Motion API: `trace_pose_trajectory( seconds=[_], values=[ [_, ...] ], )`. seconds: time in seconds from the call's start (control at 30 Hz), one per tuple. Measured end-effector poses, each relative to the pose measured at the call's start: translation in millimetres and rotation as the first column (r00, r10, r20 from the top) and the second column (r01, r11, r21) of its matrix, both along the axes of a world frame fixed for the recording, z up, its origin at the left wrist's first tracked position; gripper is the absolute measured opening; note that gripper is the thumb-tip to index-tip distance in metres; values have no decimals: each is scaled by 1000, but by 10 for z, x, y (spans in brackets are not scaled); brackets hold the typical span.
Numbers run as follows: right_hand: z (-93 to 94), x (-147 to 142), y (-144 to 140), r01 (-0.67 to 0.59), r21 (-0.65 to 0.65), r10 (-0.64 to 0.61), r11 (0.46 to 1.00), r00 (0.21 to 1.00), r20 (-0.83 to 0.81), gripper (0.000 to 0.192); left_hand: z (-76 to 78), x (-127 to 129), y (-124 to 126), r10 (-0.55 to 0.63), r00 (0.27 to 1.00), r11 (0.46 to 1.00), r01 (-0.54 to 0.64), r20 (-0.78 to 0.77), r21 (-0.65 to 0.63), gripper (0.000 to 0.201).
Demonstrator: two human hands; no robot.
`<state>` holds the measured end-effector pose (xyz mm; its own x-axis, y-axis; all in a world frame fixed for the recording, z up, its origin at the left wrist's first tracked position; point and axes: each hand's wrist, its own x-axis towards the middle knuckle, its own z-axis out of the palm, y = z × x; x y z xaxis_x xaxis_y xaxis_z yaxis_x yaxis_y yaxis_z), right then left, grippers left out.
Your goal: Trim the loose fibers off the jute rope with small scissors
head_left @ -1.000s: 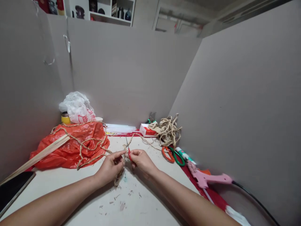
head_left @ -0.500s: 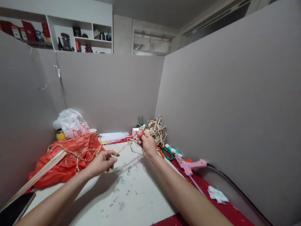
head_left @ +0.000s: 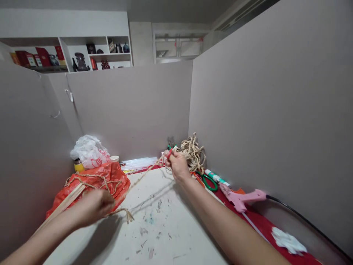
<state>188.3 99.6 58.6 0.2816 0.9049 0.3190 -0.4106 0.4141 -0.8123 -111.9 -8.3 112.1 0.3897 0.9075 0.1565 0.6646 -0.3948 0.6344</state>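
Jute twine runs taut between both hands: left hand closed around its frayed end, right hand fisted on twine and a red-handled tool.

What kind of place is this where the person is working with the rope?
Probably a small craft workstation, closed in by plain grey partition panels. On the table lie a bundle of jute rope, a pink glue gun and green-handled scissors. Shelves with ornaments behind suggest a room indoors.

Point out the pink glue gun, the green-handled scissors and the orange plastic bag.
pink glue gun [head_left: 244, 199], head view, on its body.
green-handled scissors [head_left: 209, 181], head view, on the green handle loop.
orange plastic bag [head_left: 116, 179], head view, on its crumpled top.
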Motion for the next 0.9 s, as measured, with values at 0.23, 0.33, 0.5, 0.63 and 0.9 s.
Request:
trace_pose_trajectory(
  seconds=[0.23,0.33,0.5,0.63,0.9],
  values=[
    [-222,-441,-255,-181,-47,187,982,962,199,29,-566,366,260,133,887,953,9,442,-304,37],
    [-249,-517,-298,-204,-56,212,977,950,231,28,-632,680,354,173,779,873,162,602,-460,38],
    [-348,-469,-287,-212,-90,228,973,947,225,29,-759,913,421,250,628,791,307,737,-530,27],
    [-395,-430,-260,-212,-102,228,972,955,192,30,-849,954,444,300,591,769,315,749,-556,25],
    [-329,-428,-298,-244,-80,254,966,956,149,28,-916,972,457,319,591,779,282,741,-560,28]
  ],
)
